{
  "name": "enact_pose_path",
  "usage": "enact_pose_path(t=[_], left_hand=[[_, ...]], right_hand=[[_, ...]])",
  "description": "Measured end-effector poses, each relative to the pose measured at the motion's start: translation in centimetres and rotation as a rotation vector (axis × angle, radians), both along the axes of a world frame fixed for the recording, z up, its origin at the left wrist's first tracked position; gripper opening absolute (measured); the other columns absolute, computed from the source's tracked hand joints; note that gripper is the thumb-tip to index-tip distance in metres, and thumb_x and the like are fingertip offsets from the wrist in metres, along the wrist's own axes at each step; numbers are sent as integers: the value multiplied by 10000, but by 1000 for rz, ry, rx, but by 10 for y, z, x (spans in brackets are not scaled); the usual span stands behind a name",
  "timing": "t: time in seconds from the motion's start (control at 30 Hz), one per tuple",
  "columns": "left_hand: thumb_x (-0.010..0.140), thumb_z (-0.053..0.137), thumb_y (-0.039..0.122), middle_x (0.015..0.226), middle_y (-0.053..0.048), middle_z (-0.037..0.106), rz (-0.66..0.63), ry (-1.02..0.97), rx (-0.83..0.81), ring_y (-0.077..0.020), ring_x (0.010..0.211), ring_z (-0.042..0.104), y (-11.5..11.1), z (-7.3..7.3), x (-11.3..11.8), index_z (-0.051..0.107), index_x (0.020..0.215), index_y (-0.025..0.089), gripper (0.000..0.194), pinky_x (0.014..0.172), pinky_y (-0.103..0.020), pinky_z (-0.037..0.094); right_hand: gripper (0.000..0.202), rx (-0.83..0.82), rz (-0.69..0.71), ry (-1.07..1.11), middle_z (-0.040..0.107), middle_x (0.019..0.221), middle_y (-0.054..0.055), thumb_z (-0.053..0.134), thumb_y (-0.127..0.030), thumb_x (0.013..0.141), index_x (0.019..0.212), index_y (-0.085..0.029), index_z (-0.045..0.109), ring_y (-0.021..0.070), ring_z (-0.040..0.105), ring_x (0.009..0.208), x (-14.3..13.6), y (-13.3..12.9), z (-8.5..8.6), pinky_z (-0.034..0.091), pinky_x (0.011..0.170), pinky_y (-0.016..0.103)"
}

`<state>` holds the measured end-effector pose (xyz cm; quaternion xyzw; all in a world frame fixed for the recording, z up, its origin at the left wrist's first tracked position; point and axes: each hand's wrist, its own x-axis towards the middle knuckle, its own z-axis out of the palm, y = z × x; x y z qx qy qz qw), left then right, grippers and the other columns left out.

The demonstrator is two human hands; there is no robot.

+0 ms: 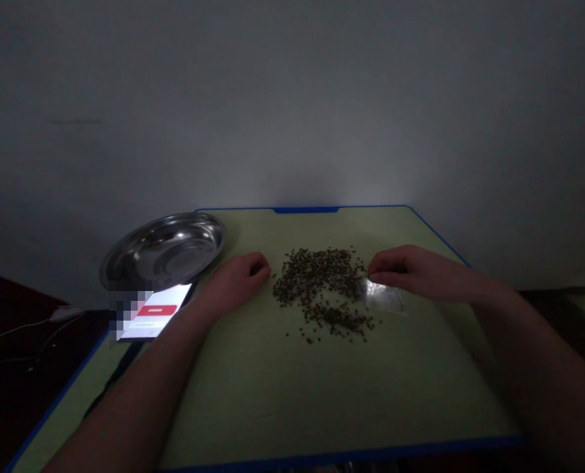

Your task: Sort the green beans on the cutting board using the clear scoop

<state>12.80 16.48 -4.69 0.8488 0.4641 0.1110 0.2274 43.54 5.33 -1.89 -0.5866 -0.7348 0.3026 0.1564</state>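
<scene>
Noted at the middle of the table (292, 401): seeds (317, 268), small, dark brown to greenish, in a loose, uneven spread; broad patch on the far side, smaller patch nearer, paler gap partway between, single grains strewn around. Left hand (243, 279) just left of the seeds, fingers curled in toward the thumb, small hollow between; cannot tell whether pinching anything. Right hand (403, 266) at the right border, fingers bent, tips close to the thumb; grip on a seed likewise unclear. Clear plastic (385, 299), shiny, just on the near side of the right hand; contact not readable.

Pale green top, blue edging. Open stretch from seeds to near edge; strip to far edge, then grey wall (312, 98). Far left: metal basin (139, 259), shiny inside with bright reflections. Lit phone (154, 322) on its near side, beside the left forearm.
</scene>
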Motion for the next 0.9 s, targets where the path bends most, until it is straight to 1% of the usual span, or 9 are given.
enact_pose_path(t=[0.1,0.2,0.3,0.37,0.43,0.53,0.63,0.8,0.9], left_hand=[[847,436,362,769,-44,659,-7,5,3,-161,663,559,0,0,0,604,786,176,258,589,-280,382],[845,440,366,758,-39,655,-16,-11,6,-159,658,552,2,-2,0,602,785,175,257,585,-278,376],[844,439,367,759,-37,652,-7,-10,8,-162,665,553,2,-3,-1,598,786,176,255,588,-279,375],[848,438,367,774,-40,655,2,-4,9,-164,670,557,3,-5,-1,601,795,176,256,593,-283,377],[852,439,369,781,-42,658,-5,-6,15,-164,670,557,3,-6,-1,602,795,176,260,597,-288,377],[857,438,377,774,-38,657,-20,-10,20,-161,660,550,3,-7,-2,601,791,176,267,590,-287,370],[856,440,379,780,-36,660,-15,-14,21,-160,657,549,2,-7,-2,608,802,175,270,591,-284,370],[855,437,357,785,-40,662,-16,-13,25,-160,664,556,0,-5,0,614,806,172,261,596,-280,371],[855,436,351,789,-41,667,-25,-13,27,-157,661,559,0,-5,0,615,804,172,258,588,-281,363]], right_hand=[[248,-75,52,51,598,709,0,545,-403,876,793,-192,646,136,520,638,0,-3,4,408,577,268],[208,-189,72,107,562,663,-16,555,-361,862,768,-186,617,112,486,559,-11,-8,8,388,507,246],[177,-321,106,129,547,657,-28,559,-341,856,791,-181,599,93,476,508,-23,-13,7,378,457,223],[142,-345,146,113,556,671,-28,566,-306,848,812,-176,608,90,487,519,-30,-15,5,380,459,212],[118,-321,177,83,553,660,-30,566,-271,843,814,-172,622,88,484,532,-36,-17,1,373,467,204],[135,-228,176,22,549,637,-28,568,-267,841,797,-166,646,95,471,552,-42,-16,-5,351,480,210],[166,-163,152,-16,575,650,-15,567,-290,842,789,-163,658,108,478,576,-45,-14,-8,342,494,225],[144,-110,74,-14,571,606,-21,559,-257,834,747,-166,629,101,469,535,-53,-11,-9,331,482,226],[149,-82,43,-29,579,597,-19,559,-263,841,743,-170,621,103,482,531,-61,-11,-11,337,485,228]])
